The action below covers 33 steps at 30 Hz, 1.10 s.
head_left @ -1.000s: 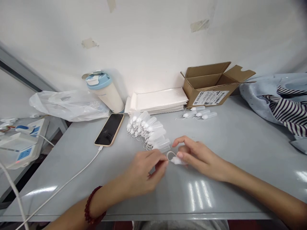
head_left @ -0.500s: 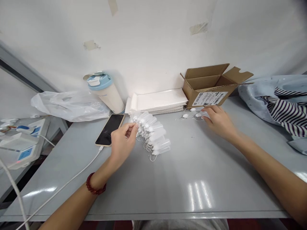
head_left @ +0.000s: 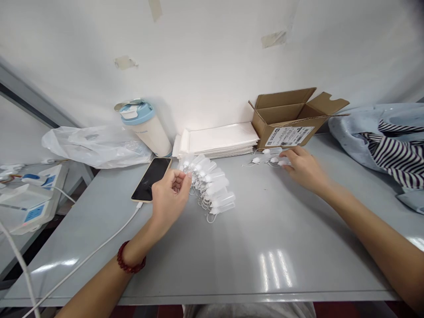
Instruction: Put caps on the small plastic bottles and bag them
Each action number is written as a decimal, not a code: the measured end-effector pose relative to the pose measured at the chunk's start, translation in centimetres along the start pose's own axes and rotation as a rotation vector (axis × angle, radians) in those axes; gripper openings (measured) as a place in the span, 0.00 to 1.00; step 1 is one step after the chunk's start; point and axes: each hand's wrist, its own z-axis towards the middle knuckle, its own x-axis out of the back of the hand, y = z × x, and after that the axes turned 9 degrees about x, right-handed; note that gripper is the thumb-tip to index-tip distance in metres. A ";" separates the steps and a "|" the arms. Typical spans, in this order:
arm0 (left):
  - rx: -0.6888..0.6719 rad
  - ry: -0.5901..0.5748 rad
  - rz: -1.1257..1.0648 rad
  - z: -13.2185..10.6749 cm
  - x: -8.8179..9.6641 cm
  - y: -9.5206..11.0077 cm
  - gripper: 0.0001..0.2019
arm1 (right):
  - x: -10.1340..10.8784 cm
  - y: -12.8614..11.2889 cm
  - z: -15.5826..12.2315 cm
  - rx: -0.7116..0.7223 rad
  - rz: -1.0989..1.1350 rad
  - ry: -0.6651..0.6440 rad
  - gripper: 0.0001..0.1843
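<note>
Left hand (head_left: pixel 170 201) curls half-closed against the end of a fanned row of small clear plastic bottles with white loop cords (head_left: pixel 213 185), grip impossible to call, while the right hand (head_left: pixel 304 170) closes narrowly over a few more such bottles (head_left: pixel 273 151) just before a brown cardboard box (head_left: pixel 281 119) on the grey table (head_left: pixel 265 247).

A small packing workroom with a grey work table

The table (head_left: pixel 265 251) is a plain, glossy work surface set against a white wall (head_left: pixel 205 53) patched with scraps of tape. Just beyond the right hand (head_left: pixel 305 170) stands an open cardboard box (head_left: pixel 285 110) with a printed barcode shipping label (head_left: pixel 289 136), and further right lies a heap of blue and striped cloth (head_left: pixel 374 137). Beyond the left hand (head_left: pixel 170 196) sit rows of small plastic bottles (head_left: pixel 213 183) with looped cords, a stack of flat white packets (head_left: pixel 218 138), a charging phone (head_left: pixel 150 179), a drinks tumbler (head_left: pixel 147 130) and a plastic bag (head_left: pixel 96 145): a working bench rather than a display.
</note>
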 end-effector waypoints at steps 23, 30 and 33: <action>-0.569 -0.302 0.054 -3.6 -0.8 0.3 0.10 | 5.4 -10.0 -2.8 0.208 0.922 -0.145 0.12; -0.605 -0.492 0.077 -4.0 -0.8 0.5 0.12 | 5.6 -11.0 -3.5 0.190 1.030 -0.228 0.13; -0.672 -0.503 0.040 -4.3 -0.8 0.9 0.08 | 5.5 -11.3 -3.6 0.205 1.033 -0.245 0.13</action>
